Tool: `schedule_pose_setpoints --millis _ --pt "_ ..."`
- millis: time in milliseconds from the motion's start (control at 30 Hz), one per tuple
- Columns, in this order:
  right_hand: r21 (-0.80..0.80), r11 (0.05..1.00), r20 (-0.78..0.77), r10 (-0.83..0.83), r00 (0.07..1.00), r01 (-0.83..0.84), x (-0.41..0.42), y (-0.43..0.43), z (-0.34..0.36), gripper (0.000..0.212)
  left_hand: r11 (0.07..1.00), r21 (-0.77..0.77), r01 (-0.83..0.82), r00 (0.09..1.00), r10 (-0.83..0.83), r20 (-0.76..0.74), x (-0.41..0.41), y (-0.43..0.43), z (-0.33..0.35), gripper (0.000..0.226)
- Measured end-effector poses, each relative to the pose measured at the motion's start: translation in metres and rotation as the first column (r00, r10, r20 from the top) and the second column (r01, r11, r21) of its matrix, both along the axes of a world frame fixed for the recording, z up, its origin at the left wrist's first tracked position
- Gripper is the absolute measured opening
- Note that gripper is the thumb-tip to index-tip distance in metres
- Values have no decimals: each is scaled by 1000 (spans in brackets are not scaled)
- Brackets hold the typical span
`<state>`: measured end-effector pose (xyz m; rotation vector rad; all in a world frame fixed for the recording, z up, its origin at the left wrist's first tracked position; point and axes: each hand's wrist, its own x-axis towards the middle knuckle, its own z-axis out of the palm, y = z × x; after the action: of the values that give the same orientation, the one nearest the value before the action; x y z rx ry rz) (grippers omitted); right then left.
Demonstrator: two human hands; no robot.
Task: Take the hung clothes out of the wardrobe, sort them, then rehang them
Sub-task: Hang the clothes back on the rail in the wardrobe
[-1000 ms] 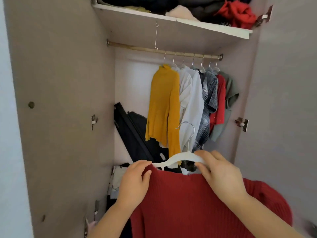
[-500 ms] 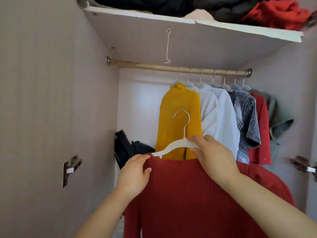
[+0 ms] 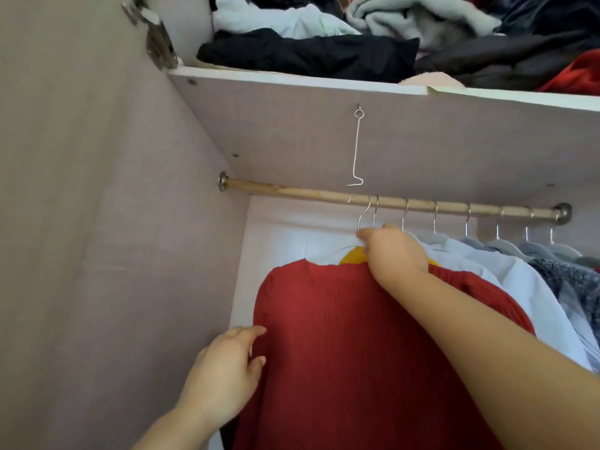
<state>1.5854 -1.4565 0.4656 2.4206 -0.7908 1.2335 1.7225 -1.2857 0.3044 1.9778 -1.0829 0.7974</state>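
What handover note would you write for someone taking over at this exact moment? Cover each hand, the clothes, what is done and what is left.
Left hand: open, fingers touching the side of the red sweater.
Right hand: grips the sweater's hanger at the neck, with the hook up at the rod.
Done: yellow top, white shirts and others hang on the rod.
Left: check the hook is seated, let go, straighten the sweater.
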Motion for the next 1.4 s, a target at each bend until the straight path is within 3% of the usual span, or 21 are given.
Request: schedule_pose_setpoints --millis 67,400,633,967,1200,1400 --pt "25 1000 17 -10 1000 10 16 -13 17 37 1000 -16 -26 999 26 23 13 -10 11 45" --pt "37 997 74 61 995 -64 86 -74 58 30 994 -16 -111 991 112 67 57 -54 21 47" --pt "-13 995 117 96 988 -95 110 -118 37 26 992 -16 -127 991 128 32 73 -64 7 48" --pt "-76 979 95 196 976 -190 104 -130 23 45 994 54 -92 996 91 14 67 -73 -3 49" --pt "-142 975 96 185 978 -170 70 -105 -24 55 997 76 -20 999 23 -42 40 -58 -18 46" --pt "-15 979 -46 201 979 -202 28 -62 -114 55 985 171 30 990 -6 -141 1 -32 -54 46"
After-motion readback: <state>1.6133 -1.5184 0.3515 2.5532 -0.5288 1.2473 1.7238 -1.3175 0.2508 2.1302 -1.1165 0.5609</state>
